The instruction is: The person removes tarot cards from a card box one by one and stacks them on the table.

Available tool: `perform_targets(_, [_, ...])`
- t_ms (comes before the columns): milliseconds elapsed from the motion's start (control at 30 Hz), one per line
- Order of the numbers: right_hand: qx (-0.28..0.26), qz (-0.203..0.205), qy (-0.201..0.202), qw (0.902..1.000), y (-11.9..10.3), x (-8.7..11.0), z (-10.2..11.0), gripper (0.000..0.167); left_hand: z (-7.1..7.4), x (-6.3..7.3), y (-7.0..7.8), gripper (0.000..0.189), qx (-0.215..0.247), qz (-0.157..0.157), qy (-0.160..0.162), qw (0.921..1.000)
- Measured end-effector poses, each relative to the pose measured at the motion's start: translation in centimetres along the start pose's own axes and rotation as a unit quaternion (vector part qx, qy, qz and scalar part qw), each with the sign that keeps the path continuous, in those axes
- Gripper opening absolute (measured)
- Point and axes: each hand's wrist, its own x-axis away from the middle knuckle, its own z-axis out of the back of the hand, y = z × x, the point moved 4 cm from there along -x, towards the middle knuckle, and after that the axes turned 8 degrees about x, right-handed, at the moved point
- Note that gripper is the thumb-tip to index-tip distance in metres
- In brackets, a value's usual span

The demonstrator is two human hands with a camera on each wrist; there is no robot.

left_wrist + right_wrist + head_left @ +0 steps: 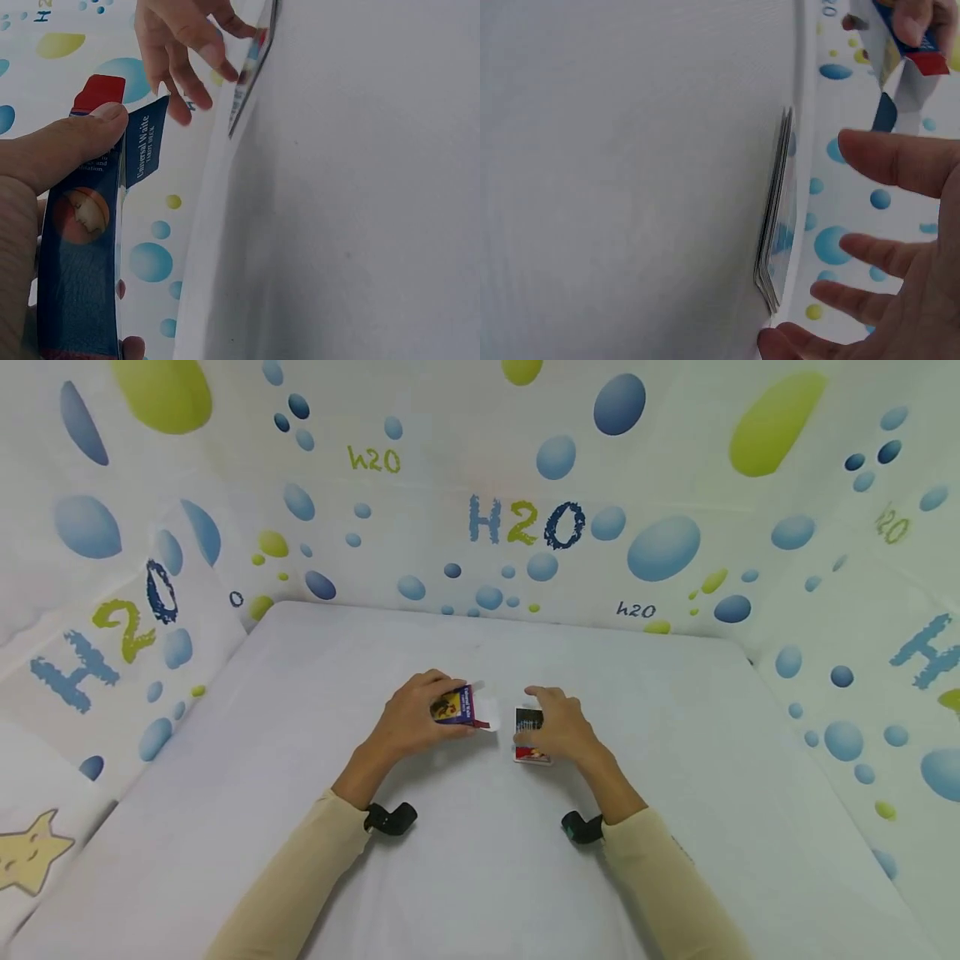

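Note:
My left hand grips a small dark-blue tarot deck box just above the table, thumb on one side. In the left wrist view the box has its red tab and blue lettered flap sticking out at the opened end. To the right of the box, a small stack of tarot cards lies on the white surface. Over that stack is my right hand, thumb and fingers spread apart. In the right wrist view the cards lie slightly fanned; whether a fingertip touches them, I cannot tell.
A white cloth covers the table. Behind and at both sides stand white hangings printed with blue and green drops and H2O lettering. Black straps with small devices sit on both wrists.

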Motion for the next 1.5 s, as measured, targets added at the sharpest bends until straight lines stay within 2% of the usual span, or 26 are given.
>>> perform_targets(100, [0.04,0.049,-0.04,0.9972,-0.8,-0.3,0.1,0.088,0.0,0.1,0.1,0.074,0.001,0.004,-0.001,1.0])
perform_targets(200, [0.063,0.077,-0.082,0.9916,-1.3,-0.4,0.4,0.089,0.0,0.2,0.1,0.073,-0.009,0.004,-0.011,0.9999])
perform_targets(400, [0.102,0.083,-0.132,0.9825,-1.2,-0.9,0.3,0.08,0.0,0.5,0.4,0.071,-0.043,-0.012,-0.033,0.9985])
perform_targets(567, [0.111,0.081,-0.135,0.9813,-0.9,-1.1,0.2,0.068,-0.1,0.6,0.5,0.072,-0.058,-0.026,-0.047,0.9969])
perform_targets(767, [0.099,0.09,-0.132,0.9822,-0.9,-1.4,0.1,0.055,0.2,0.9,0.6,0.071,-0.062,-0.036,-0.042,0.9966])
perform_targets(1033, [0.111,0.073,-0.137,0.9816,-1.6,-1.2,-0.3,0.043,0.2,1.3,0.7,0.07,-0.058,-0.05,-0.039,0.9963])
perform_targets(1500, [0.121,0.063,-0.133,0.9816,-2.1,-0.6,-0.3,0.029,0.1,1.3,1.2,0.07,-0.051,-0.061,-0.036,0.9961])
